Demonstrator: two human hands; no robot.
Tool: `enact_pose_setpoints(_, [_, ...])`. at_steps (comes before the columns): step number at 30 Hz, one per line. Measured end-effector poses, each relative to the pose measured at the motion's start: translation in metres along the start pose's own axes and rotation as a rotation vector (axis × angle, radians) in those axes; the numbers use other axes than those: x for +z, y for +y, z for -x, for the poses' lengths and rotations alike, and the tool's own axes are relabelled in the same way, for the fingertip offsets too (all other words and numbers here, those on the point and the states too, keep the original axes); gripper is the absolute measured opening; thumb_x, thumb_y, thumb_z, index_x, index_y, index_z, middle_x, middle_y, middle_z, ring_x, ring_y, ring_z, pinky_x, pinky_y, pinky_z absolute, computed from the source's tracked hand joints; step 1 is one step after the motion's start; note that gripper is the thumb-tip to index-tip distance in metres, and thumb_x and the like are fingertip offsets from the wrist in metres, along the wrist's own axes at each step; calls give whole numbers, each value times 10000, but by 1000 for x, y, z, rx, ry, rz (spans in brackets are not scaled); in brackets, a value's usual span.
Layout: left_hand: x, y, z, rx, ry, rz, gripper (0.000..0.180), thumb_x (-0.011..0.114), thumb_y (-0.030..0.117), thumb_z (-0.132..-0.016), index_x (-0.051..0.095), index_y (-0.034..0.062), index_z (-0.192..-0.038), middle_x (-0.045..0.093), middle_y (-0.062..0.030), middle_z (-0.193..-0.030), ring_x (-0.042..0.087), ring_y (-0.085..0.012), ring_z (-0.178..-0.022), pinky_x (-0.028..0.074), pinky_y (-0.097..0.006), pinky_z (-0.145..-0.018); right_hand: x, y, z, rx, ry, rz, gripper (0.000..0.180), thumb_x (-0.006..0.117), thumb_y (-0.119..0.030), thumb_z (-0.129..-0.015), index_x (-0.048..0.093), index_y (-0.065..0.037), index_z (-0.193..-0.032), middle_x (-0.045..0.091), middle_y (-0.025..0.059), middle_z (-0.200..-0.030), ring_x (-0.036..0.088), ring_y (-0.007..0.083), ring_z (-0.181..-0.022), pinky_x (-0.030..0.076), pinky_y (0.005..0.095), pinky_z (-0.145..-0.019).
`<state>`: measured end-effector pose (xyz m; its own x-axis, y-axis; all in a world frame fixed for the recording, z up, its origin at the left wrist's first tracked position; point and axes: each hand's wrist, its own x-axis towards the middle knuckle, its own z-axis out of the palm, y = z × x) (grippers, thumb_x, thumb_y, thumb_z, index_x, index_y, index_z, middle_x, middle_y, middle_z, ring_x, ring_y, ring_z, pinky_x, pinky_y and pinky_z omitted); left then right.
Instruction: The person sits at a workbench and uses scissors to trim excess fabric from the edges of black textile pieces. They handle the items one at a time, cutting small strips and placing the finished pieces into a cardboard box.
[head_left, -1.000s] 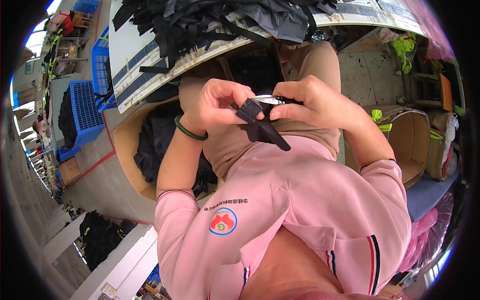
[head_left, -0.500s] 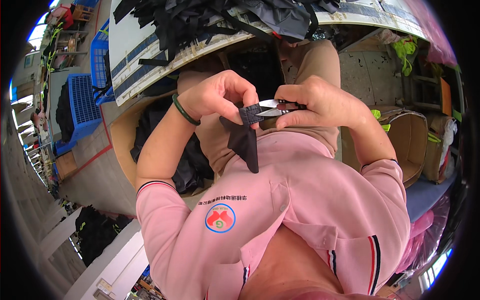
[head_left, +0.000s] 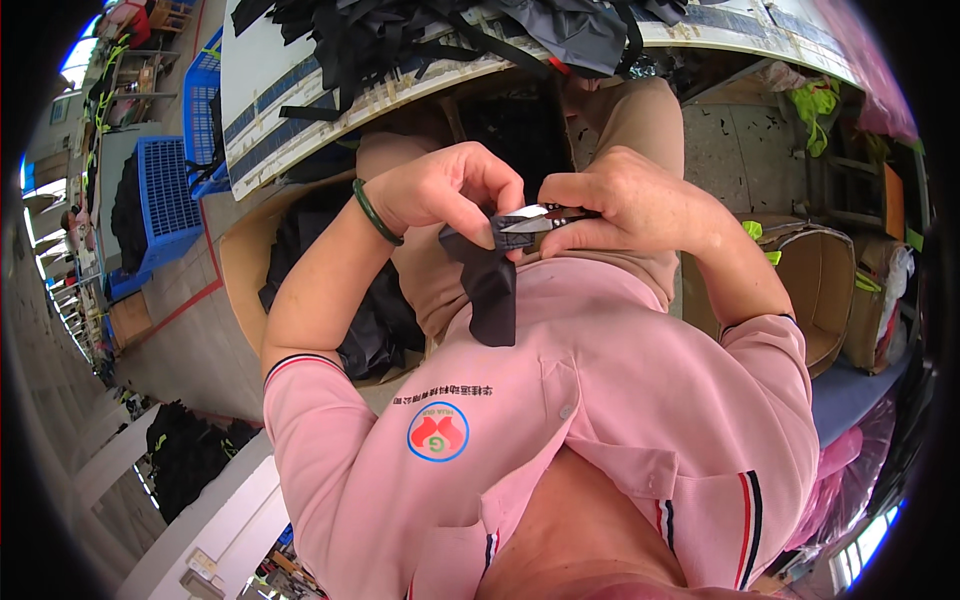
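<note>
Left hand [head_left: 440, 190] pinching top of black fabric strip [head_left: 490, 280] betw. thumb & fingers, green bangle [head_left: 375, 212] on wrist. Right hand [head_left: 625, 200] closed around small snips [head_left: 540, 218], blades touching strip's top edge (open or shut: can't tell). Strip hanging down from both hands, in front of pink shirt [head_left: 560, 400]. Above strip: white table [head_left: 300, 110] w/ heap of black straps [head_left: 400, 40]. Left of strip: cardboard box [head_left: 245, 260] w/ dark fabric; farther left, blue crates [head_left: 165, 190].

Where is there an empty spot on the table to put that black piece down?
Bare white table shows only along the near edge, beside the heap of black fabric. Farther back it is crowded. Left hand pinches the black strip; right hand holds the snips.
</note>
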<state>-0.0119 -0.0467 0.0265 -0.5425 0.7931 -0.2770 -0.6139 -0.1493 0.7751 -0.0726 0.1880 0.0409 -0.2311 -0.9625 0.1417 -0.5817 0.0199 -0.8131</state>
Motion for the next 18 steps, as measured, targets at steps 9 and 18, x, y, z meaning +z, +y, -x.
enact_pose_setpoints(9, [4,-2,-3,-13,10,-8,162,643,0,-658,635,-53,-810,678,-103,-804,640,-133,-741,478,-224,-705,-2,-4,-1,32,-50,-47,280,708,-302,-797,606,-44,-838,518,124,-550,519,315,-503,372,378,-473])
enact_pose_setpoints(18, [1,-7,-4,-54,28,-65,141,652,-15,-658,626,-36,-795,675,-91,-819,635,-124,-754,478,-229,-717,-4,3,1,111,-97,-104,352,676,-362,-817,621,-27,-910,537,161,-572,528,335,-530,397,389,-501])
